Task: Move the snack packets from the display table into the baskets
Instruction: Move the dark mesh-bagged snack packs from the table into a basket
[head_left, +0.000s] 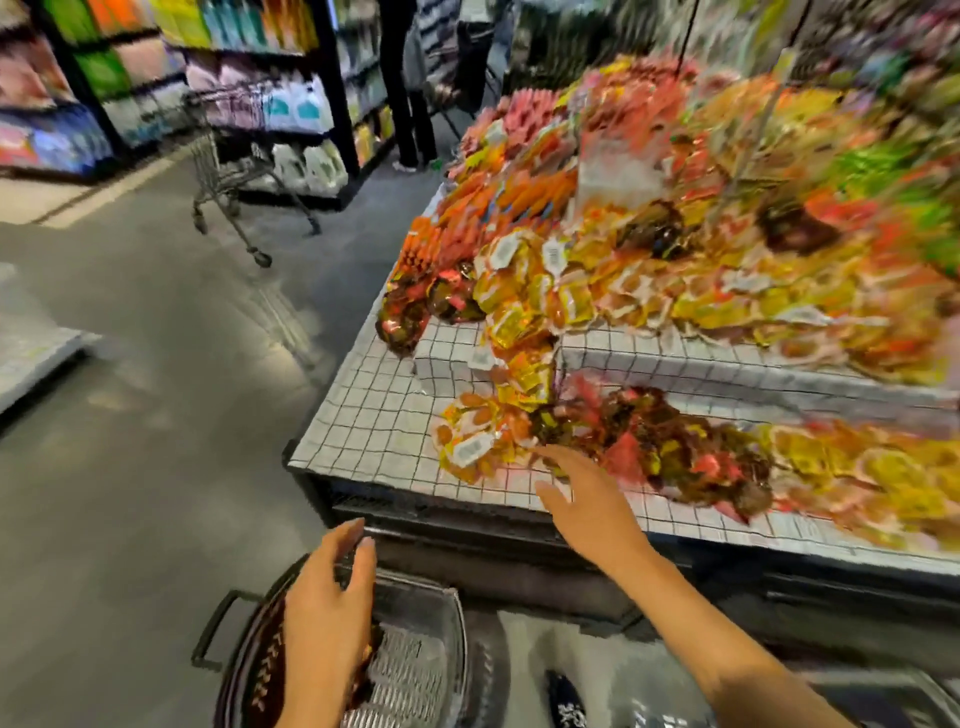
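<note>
A display table (374, 431) with a white checked cloth carries heaps of yellow, orange and dark red snack packets (524, 384). My right hand (587, 499) reaches over the table's front edge with fingers spread and straight, fingertips at the nearest yellow and dark packets (483, 441), holding nothing. My left hand (327, 608) hovers over a dark shopping basket (415, 665) on the floor below the table, fingers relaxed and empty. A few packets seem to lie in the basket under my left hand. The view is blurred by motion.
A metal shopping trolley (228, 171) stands in the aisle at the back left beside stocked shelves (270, 98). A person's legs (410, 104) are at the far end of the table. Grey floor (156, 364) stretches to the left. My shoe (566, 701) is beside the basket.
</note>
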